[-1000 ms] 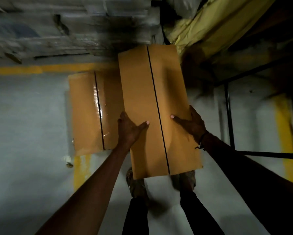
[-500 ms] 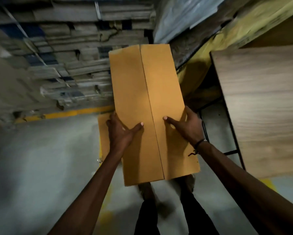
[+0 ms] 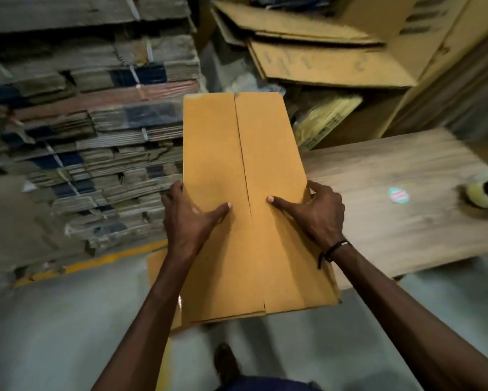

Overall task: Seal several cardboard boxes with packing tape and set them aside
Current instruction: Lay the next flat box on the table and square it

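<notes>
I hold a long brown cardboard box (image 3: 254,244) in front of me, its two top flaps meeting at a bare middle seam. My left hand (image 3: 190,218) grips its left edge with the thumb pressed on the left flap. My right hand (image 3: 314,213) grips the right edge, thumb on the right flap. Below it, part of another brown box (image 3: 158,266) shows on the floor. A roll of packing tape (image 3: 482,193) lies blurred at the right edge of the wooden table (image 3: 406,221).
Stacks of flattened, strapped cartons (image 3: 90,136) fill the left. Loose flattened cardboard sheets (image 3: 321,57) pile behind the table. A round sticker (image 3: 398,195) lies on the table. A yellow floor line (image 3: 96,263) runs along the stacks; my shoe (image 3: 226,362) is on grey floor.
I have lifted the unsealed box up off the floor and turned right toward the table. The taped box on the floor has dropped mostly out of sight beneath it.
</notes>
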Demonstrator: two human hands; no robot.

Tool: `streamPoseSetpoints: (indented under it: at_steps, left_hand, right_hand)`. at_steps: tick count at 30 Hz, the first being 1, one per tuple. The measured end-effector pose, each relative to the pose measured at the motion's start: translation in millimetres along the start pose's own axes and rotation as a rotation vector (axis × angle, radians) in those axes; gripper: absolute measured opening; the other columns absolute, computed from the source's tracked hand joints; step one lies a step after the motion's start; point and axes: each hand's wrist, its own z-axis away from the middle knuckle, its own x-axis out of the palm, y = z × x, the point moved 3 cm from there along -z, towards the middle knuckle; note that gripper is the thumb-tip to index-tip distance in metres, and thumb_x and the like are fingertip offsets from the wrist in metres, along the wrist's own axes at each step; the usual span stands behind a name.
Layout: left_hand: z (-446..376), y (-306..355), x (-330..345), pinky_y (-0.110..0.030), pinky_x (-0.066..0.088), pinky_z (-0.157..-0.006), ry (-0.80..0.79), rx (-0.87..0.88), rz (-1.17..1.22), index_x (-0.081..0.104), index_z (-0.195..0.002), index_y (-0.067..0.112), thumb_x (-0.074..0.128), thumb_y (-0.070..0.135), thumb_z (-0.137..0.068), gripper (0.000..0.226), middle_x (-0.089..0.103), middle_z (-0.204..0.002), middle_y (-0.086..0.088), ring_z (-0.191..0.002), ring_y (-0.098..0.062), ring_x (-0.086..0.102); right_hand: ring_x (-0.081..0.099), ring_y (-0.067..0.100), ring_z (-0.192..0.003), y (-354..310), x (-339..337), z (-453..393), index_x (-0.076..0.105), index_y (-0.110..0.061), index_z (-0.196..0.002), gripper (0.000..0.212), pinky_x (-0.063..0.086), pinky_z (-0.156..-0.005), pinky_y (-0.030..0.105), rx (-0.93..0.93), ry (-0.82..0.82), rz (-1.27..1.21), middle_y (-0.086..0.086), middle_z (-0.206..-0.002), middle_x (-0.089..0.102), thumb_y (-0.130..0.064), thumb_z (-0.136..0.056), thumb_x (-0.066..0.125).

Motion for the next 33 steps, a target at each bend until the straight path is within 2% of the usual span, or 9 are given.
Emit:
streamPoseSetpoints:
  at_steps: [2,4,6,8,10,14,20,27,33]
  left_hand:
    - [17,36,19,-0.036,0.035,-0.094,-0.020,0.040,-0.002,0.028,-0.155,0.022,0.092,0.057,-0.065,0.116,0.036,-0.152,-0.011,-0.135,-0.032,0.041]
    - [32,69,46,-0.038,0.039,-0.093,-0.046,0.078,0.017,0.028,-0.154,0.025,0.093,0.055,-0.064,0.114,0.037,-0.150,-0.010,-0.133,-0.032,0.043]
    - [44,99,75,-0.044,0.044,-0.097,-0.092,0.099,0.034,0.030,-0.153,0.025,0.093,0.056,-0.063,0.114,0.038,-0.150,-0.010,-0.133,-0.033,0.044]
    - [55,128,109,-0.041,0.040,-0.102,-0.147,0.125,0.036,0.032,-0.154,0.022,0.093,0.054,-0.064,0.114,0.038,-0.152,-0.010,-0.135,-0.031,0.043]
    - [61,153,141,-0.037,0.039,-0.102,-0.197,0.164,0.043,0.036,-0.154,0.020,0.094,0.053,-0.064,0.112,0.038,-0.152,-0.012,-0.136,-0.030,0.043]
    - [61,200,212,-0.044,0.040,-0.110,-0.324,0.239,0.007,0.031,-0.156,0.017,0.092,0.058,-0.065,0.116,0.038,-0.155,-0.014,-0.140,-0.033,0.042]
    - [33,257,304,-0.045,0.043,-0.107,-0.420,0.361,-0.049,0.029,-0.154,0.025,0.085,0.059,-0.074,0.103,0.041,-0.155,-0.010,-0.138,-0.034,0.045]
    - [-42,295,422,-0.044,0.046,-0.097,-0.569,0.407,-0.170,0.039,-0.141,0.026,0.077,0.062,-0.081,0.080,0.049,-0.144,-0.013,-0.127,-0.036,0.052]
    - [-94,303,489,-0.043,0.045,-0.098,-0.765,0.400,-0.196,0.034,-0.144,0.030,0.074,0.057,-0.087,0.076,0.043,-0.149,-0.010,-0.130,-0.034,0.047]
  right_hand:
    - [0.068,0.013,-0.093,18,-43,0,0.073,-0.026,-0.125,0.100,0.048,-0.068,0.027,-0.003,0.031,-0.002,-0.005,-0.111,0.076,-0.095,-0.053,0.073]
    - [0.067,0.012,-0.092,44,-87,-1,0.073,-0.026,-0.125,0.098,0.045,-0.066,0.025,0.007,0.062,-0.008,-0.005,-0.112,0.077,-0.094,-0.055,0.072]
    - [0.069,0.013,-0.094,72,-126,-2,0.074,-0.026,-0.123,0.091,0.046,-0.069,0.025,0.026,0.096,-0.001,-0.004,-0.112,0.077,-0.091,-0.059,0.073]
    - [0.069,0.016,-0.097,101,-162,-4,0.075,-0.024,-0.121,0.082,0.045,-0.072,0.026,0.052,0.127,0.014,-0.001,-0.112,0.077,-0.084,-0.064,0.076]
    - [0.069,0.020,-0.095,127,-190,-7,0.077,-0.022,-0.113,0.074,0.043,-0.069,0.028,0.080,0.163,0.038,0.001,-0.104,0.076,-0.080,-0.067,0.077]
    - [0.065,0.018,-0.079,181,-232,-24,0.075,-0.019,-0.096,0.073,0.051,-0.063,0.034,0.184,0.241,0.050,-0.003,-0.085,0.072,-0.085,-0.064,0.075]
    - [0.065,0.028,-0.088,245,-250,-84,0.062,-0.014,-0.101,0.099,0.058,-0.072,0.048,0.269,0.268,0.080,0.007,-0.098,0.069,-0.099,-0.052,0.056]
    - [0.065,0.032,-0.085,302,-249,-187,0.056,-0.004,-0.101,0.096,0.050,-0.060,0.039,0.375,0.301,0.170,0.013,-0.093,0.065,-0.089,-0.061,0.071]
    - [0.061,0.039,-0.105,334,-226,-238,0.042,-0.001,-0.124,0.117,0.054,-0.076,0.044,0.515,0.200,0.164,0.021,-0.118,0.059,-0.091,-0.057,0.073]
